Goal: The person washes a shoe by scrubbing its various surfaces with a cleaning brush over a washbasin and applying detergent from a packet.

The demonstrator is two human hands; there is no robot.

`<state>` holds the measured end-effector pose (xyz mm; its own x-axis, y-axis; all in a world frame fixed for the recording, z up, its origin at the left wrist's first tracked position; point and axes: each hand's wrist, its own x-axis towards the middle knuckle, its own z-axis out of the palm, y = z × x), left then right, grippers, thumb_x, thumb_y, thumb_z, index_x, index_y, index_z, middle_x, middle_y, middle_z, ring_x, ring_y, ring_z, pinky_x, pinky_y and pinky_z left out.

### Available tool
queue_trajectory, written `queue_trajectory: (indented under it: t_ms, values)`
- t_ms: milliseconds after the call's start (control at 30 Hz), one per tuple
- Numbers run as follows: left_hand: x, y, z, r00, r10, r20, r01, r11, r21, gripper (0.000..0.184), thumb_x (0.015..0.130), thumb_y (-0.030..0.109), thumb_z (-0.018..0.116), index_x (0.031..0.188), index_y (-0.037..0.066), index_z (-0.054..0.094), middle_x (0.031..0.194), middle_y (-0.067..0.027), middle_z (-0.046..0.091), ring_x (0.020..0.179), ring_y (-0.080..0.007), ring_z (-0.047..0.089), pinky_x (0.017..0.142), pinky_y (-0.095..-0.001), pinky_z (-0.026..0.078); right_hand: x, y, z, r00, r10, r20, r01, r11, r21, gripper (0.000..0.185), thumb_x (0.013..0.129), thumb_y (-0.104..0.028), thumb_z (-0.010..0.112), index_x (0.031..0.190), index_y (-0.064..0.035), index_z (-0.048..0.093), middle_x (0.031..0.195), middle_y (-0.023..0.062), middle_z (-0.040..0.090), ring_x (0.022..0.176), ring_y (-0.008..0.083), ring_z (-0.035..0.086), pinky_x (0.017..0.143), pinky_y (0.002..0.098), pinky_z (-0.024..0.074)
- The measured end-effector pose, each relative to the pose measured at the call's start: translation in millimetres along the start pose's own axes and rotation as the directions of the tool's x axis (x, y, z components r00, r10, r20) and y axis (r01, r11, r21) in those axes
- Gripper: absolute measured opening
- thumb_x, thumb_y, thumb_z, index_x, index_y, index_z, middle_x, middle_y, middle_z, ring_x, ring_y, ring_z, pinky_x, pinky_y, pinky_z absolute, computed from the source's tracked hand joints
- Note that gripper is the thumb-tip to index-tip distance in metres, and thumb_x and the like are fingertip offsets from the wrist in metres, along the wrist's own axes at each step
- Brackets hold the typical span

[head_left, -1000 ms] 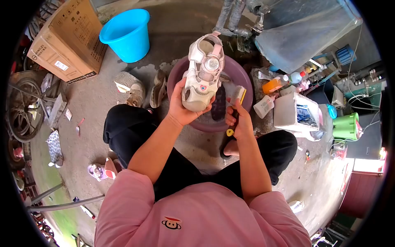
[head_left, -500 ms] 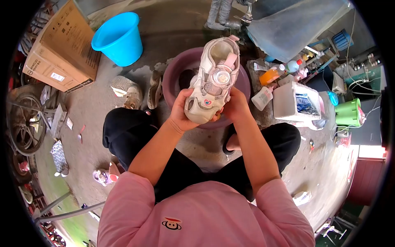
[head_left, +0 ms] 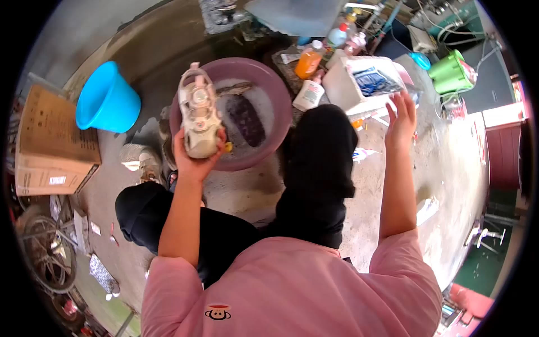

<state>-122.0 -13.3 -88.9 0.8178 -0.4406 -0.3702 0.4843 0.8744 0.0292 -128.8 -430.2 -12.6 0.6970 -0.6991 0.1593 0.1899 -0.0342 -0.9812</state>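
Note:
My left hand (head_left: pixel 197 158) holds a pale pink and white shoe (head_left: pixel 201 115), toe toward me, over the left side of a purple basin (head_left: pixel 281 106). Soapy water fills the basin, where a dark sole-like piece (head_left: pixel 246 119) and another shoe part (head_left: pixel 234 89) lie. A bit of yellow (head_left: pixel 228 147) shows beside the held shoe. My right hand (head_left: pixel 401 118) is raised at the right, fingers apart and holding nothing, near a white foam box (head_left: pixel 338 84) with blue packets inside.
A blue bucket (head_left: pixel 109 101) and a cardboard box (head_left: pixel 53 140) stand at the left. Beige shoes (head_left: pixel 149 165) are on the floor by the basin. An orange bottle (head_left: pixel 309 60) and a white bottle (head_left: pixel 309 94) are right of it. A green bucket (head_left: pixel 449 73) stands farther right.
My right hand has left the shoe and moved far right, opening. The brush it held earlier is out of it. The view has turned right, and my left hand still holds the shoe.

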Motion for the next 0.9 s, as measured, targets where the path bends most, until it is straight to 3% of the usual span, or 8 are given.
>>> queue_trajectory:
  t_ms: [67, 167, 233, 400, 500, 600, 733, 900]
  values:
    - [5, 0, -3, 1.000, -0.013, 0.023, 0.013, 1.000, -0.001, 0.059, 0.075, 0.040, 0.052, 0.123, 0.008, 0.042, 0.116, -0.0151, 0.045, 0.100, -0.0312, 0.046, 0.075, -0.0392, 0.044, 4, 65, -78, 0.982, -0.023, -0.186, -0.015, 0.980, -0.199, 0.022, 0.085, -0.010, 0.053, 0.106, -0.0019, 0.054, 0.097, 0.0043, 0.055, 0.087, 0.0119, 0.052, 0.075, 0.0268, 0.0435]
    - [6, -2, -2, 1.000, -0.006, -0.019, 0.007, 0.999, 0.052, 0.058, 0.076, 0.040, 0.052, 0.123, 0.008, 0.042, 0.116, -0.0162, 0.045, 0.100, -0.0319, 0.046, 0.074, -0.0393, 0.044, -37, 168, -172, 0.920, -0.084, -0.382, -0.229, 0.675, -0.701, 0.030, 0.077, 0.005, 0.048, 0.106, -0.0004, 0.053, 0.097, 0.0094, 0.057, 0.090, 0.0190, 0.054, 0.081, 0.0282, 0.0427]
    - [6, -3, -1, 0.999, 0.025, -0.041, -0.020, 0.993, 0.118, 0.057, 0.076, 0.040, 0.051, 0.123, 0.009, 0.042, 0.117, -0.0165, 0.045, 0.100, -0.0321, 0.046, 0.074, -0.0394, 0.044, -71, 208, -209, 0.870, 0.175, -0.461, -0.479, 0.527, -0.702, 0.045, 0.070, 0.003, 0.055, 0.114, -0.0015, 0.048, 0.111, 0.0126, 0.050, 0.104, 0.0214, 0.049, 0.090, 0.0297, 0.0384]
    - [11, 1, -6, 0.998, 0.050, -0.037, -0.042, 0.980, 0.195, 0.054, 0.078, 0.038, 0.051, 0.123, 0.010, 0.043, 0.120, -0.0114, 0.046, 0.104, -0.0326, 0.044, 0.075, -0.0388, 0.044, -62, 260, -241, 0.848, 0.382, -0.366, -0.526, 0.527, -0.668, 0.100, 0.059, -0.010, 0.078, 0.137, -0.0069, 0.017, 0.136, 0.0148, 0.032, 0.124, 0.0292, 0.033, 0.096, 0.0381, 0.0335]
    - [14, 2, -8, 0.994, 0.082, -0.077, -0.064, 0.975, 0.213, 0.055, 0.078, 0.038, 0.051, 0.124, 0.010, 0.043, 0.120, -0.0118, 0.045, 0.105, -0.0323, 0.043, 0.075, -0.0384, 0.045, -17, 234, -223, 0.764, 0.574, -0.294, -0.643, 0.643, -0.416, 0.092, 0.058, -0.012, 0.080, 0.131, -0.0006, 0.025, 0.137, 0.0165, 0.029, 0.126, 0.0259, 0.029, 0.098, 0.0343, 0.0292]
    - [13, 6, -10, 0.988, 0.093, -0.126, -0.063, 0.972, 0.226, 0.055, 0.077, 0.039, 0.051, 0.124, 0.010, 0.042, 0.121, -0.0117, 0.045, 0.105, -0.0320, 0.043, 0.075, -0.0379, 0.045, 10, 222, -210, 0.733, 0.670, -0.119, -0.662, 0.661, -0.353, 0.070, 0.064, -0.012, 0.077, 0.121, -0.0001, 0.040, 0.125, 0.0150, 0.045, 0.115, 0.0215, 0.043, 0.090, 0.0311, 0.0365]
    - [13, 8, -11, 0.980, 0.090, -0.175, -0.048, 0.972, 0.229, 0.054, 0.077, 0.040, 0.050, 0.123, 0.011, 0.043, 0.119, -0.0114, 0.046, 0.103, -0.0316, 0.045, 0.074, -0.0378, 0.045, 22, 261, -230, 0.832, 0.548, 0.087, -0.427, 0.733, -0.530, 0.022, 0.074, -0.015, 0.071, 0.090, -0.0038, 0.061, 0.084, 0.0029, 0.064, 0.078, 0.0116, 0.057, 0.073, 0.0255, 0.0428]
    - [18, 1, -7, 0.943, 0.164, -0.288, -0.082, 0.957, 0.277, 0.050, 0.078, 0.039, 0.048, 0.120, 0.013, 0.044, 0.117, -0.0106, 0.048, 0.098, -0.0318, 0.048, 0.071, -0.0383, 0.045, -11, 252, -207, 0.790, 0.561, 0.250, -0.464, 0.812, -0.355, 0.018, 0.078, -0.015, 0.067, 0.091, -0.0023, 0.063, 0.080, 0.0016, 0.064, 0.073, 0.0093, 0.057, 0.072, 0.0225, 0.0435]
